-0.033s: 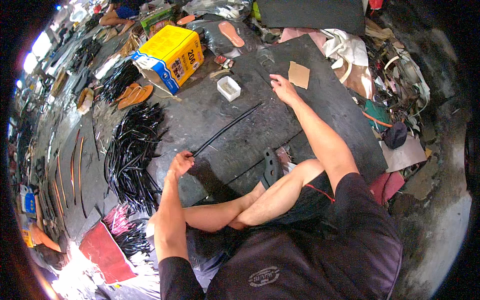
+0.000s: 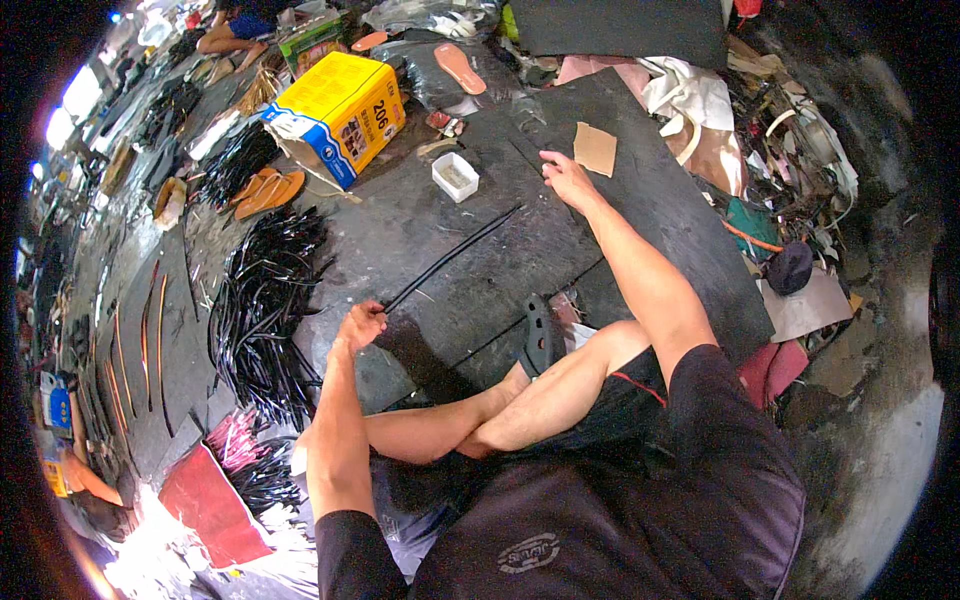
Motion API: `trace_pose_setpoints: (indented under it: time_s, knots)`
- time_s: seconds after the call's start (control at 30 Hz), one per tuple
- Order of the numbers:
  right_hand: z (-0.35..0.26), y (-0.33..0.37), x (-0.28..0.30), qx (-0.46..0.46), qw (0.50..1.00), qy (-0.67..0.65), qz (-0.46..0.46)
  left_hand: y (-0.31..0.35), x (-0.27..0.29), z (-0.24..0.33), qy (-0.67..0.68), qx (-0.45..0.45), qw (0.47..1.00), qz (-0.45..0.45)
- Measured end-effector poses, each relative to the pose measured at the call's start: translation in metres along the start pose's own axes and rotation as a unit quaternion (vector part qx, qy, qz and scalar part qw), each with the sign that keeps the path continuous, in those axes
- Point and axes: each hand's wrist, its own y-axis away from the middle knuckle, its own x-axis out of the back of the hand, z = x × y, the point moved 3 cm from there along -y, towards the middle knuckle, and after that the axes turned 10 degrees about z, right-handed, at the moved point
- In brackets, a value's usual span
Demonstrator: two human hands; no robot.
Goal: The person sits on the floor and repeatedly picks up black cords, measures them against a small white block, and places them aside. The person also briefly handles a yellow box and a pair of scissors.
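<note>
My left hand [image 2: 361, 326] is closed on one end of a doubled black strip [image 2: 450, 257]. From there the strip slants up and to the right, nearly straight, across the dark work board [image 2: 390, 240]. Beyond its far end is my right hand [image 2: 567, 183], apart from the strip, with index finger and thumb spread. A thin dark line on the board runs close to those fingers; whether it is a strip or a mark I cannot tell. Just past the right hand lies a brown cardboard piece [image 2: 595, 149]. A small white tub [image 2: 456, 177] stands between the hands, farther off.
To the left lies a large heap of glossy black strips [image 2: 262, 320]. Behind it are orange sandals [image 2: 268, 192] and a yellow carton [image 2: 345, 110]. Scraps and cloth [image 2: 695, 105] pile up at the right. Other people's limbs show at far left [image 2: 92, 480] and top left [image 2: 232, 40].
</note>
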Motion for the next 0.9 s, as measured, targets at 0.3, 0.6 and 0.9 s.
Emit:
trace_pose_setpoints:
  time_s: [0.3, 0.6, 0.9]
  knots:
    - [0.064, 0.049, -0.018, -0.183, 0.971, -0.131, -0.079, -0.014, 0.004, 0.023, 0.003, 0.074, 0.997, -0.009]
    - [0.068, 0.060, -0.059, -0.228, 0.923, -0.206, -0.230, -0.012, 0.015, 0.035, -0.049, 0.108, 0.993, -0.012]
    - [0.060, 0.058, -0.058, -0.186, 0.946, -0.148, -0.220, -0.008, 0.012, 0.038, -0.030, 0.099, 0.995, 0.008]
